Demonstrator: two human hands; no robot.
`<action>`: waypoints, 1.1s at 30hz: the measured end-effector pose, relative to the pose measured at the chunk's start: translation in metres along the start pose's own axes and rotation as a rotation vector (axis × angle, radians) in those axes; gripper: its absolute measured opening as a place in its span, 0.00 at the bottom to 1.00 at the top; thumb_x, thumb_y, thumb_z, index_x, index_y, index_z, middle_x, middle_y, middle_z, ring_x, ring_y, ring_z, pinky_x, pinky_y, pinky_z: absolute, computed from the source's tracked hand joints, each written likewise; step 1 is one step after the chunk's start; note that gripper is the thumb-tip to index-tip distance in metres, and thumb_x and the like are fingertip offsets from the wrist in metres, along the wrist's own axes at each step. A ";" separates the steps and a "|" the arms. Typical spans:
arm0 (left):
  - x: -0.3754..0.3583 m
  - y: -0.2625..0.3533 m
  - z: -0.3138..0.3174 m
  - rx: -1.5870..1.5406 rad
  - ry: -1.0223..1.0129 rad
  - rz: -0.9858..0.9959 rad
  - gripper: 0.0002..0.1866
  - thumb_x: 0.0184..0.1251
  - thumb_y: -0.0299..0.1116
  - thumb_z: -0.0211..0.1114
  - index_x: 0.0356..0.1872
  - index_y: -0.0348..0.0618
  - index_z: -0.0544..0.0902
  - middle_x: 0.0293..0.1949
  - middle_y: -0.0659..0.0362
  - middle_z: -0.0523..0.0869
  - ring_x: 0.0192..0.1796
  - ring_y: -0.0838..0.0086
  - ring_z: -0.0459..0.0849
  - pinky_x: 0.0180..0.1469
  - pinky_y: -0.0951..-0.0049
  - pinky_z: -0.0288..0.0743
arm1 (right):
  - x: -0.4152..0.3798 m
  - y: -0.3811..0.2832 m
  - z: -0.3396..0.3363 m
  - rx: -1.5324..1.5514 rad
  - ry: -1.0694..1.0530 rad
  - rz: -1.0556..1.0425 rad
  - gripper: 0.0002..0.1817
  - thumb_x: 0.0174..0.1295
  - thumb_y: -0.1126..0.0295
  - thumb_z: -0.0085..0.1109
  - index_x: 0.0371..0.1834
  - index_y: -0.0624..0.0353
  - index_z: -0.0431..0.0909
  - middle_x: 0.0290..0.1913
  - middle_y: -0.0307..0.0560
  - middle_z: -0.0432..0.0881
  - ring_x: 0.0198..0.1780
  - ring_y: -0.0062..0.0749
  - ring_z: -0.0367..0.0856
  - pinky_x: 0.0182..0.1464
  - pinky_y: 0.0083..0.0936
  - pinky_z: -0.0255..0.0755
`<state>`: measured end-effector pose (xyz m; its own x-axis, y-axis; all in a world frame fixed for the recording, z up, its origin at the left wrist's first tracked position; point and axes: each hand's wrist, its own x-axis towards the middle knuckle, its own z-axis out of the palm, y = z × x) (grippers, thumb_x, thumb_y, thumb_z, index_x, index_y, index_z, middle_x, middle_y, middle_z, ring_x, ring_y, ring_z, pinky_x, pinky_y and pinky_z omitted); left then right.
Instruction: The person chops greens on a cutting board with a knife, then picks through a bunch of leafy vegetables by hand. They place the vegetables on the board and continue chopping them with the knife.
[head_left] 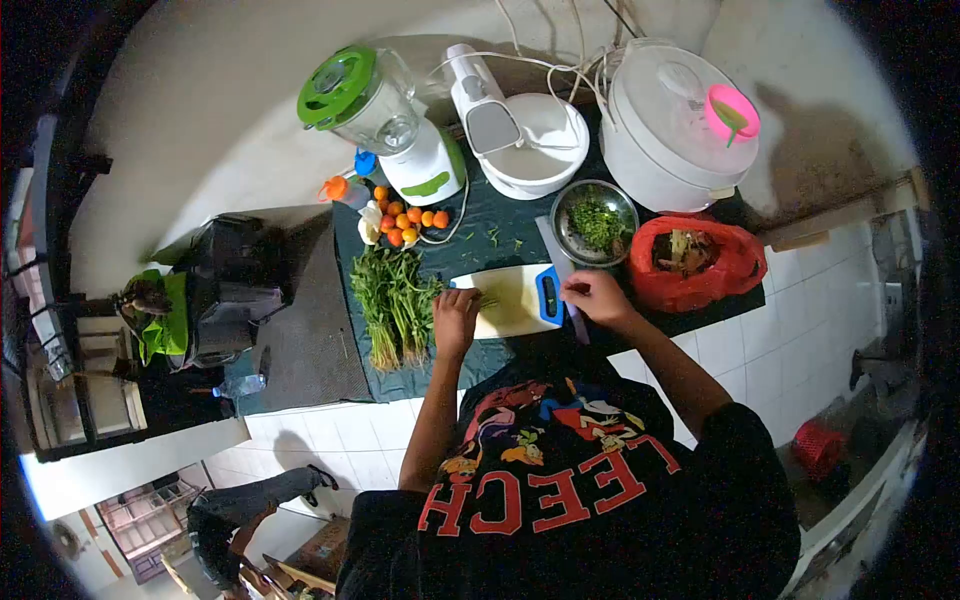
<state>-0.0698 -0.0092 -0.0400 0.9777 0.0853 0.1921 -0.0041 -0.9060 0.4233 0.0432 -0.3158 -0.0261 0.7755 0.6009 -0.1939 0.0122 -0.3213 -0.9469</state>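
A white cutting board (510, 312) with blue ends lies on the dark green cloth in front of me. My left hand (457, 312) rests at the board's left end, fingers bent close together, beside a few thin green stems (487, 301). Over the board's right end, my right hand (592, 294) is closed near a long knife (562, 262); whether it touches the knife is unclear. Just left of my left hand lies a bunch of leafy greens (392, 300) with roots. Behind my right hand stands a metal bowl (594, 224) holding chopped greens.
A red plastic bag (700, 290) with scraps sits at the right. Along the back stand a green-lidded blender (400, 135), a white mixer with bowl (535, 165) and a large white container (665, 130). Small tomatoes (402, 221) lie behind the greens. A person (215, 535) is at the lower left.
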 end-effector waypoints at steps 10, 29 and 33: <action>-0.007 0.008 -0.015 -0.901 -0.072 -0.582 0.09 0.72 0.27 0.65 0.49 0.37 0.85 0.43 0.56 0.91 0.42 0.76 0.88 0.45 0.74 0.81 | -0.026 -0.026 -0.025 -0.127 0.383 -0.115 0.08 0.66 0.72 0.66 0.44 0.62 0.83 0.41 0.47 0.88 0.44 0.29 0.86 0.48 0.28 0.78; -0.025 0.040 -0.054 -1.392 -0.022 -0.729 0.13 0.69 0.28 0.71 0.52 0.37 0.83 0.45 0.62 0.86 0.46 0.77 0.85 0.48 0.77 0.80 | -0.080 -0.115 -0.102 -0.524 0.762 -0.057 0.09 0.68 0.74 0.62 0.49 0.63 0.81 0.43 0.54 0.86 0.42 0.42 0.87 0.47 0.34 0.80; -0.029 0.042 -0.063 -1.359 -0.107 -0.705 0.13 0.69 0.26 0.68 0.52 0.36 0.83 0.45 0.61 0.86 0.46 0.76 0.85 0.48 0.75 0.80 | -0.091 -0.099 -0.118 -0.568 0.765 -0.015 0.09 0.69 0.73 0.62 0.49 0.62 0.83 0.46 0.53 0.88 0.43 0.40 0.88 0.48 0.34 0.81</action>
<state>-0.1117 -0.0236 0.0281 0.8728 0.2383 -0.4260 0.3274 0.3616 0.8730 0.0457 -0.4251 0.1153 0.9731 0.0306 0.2283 0.1743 -0.7457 -0.6430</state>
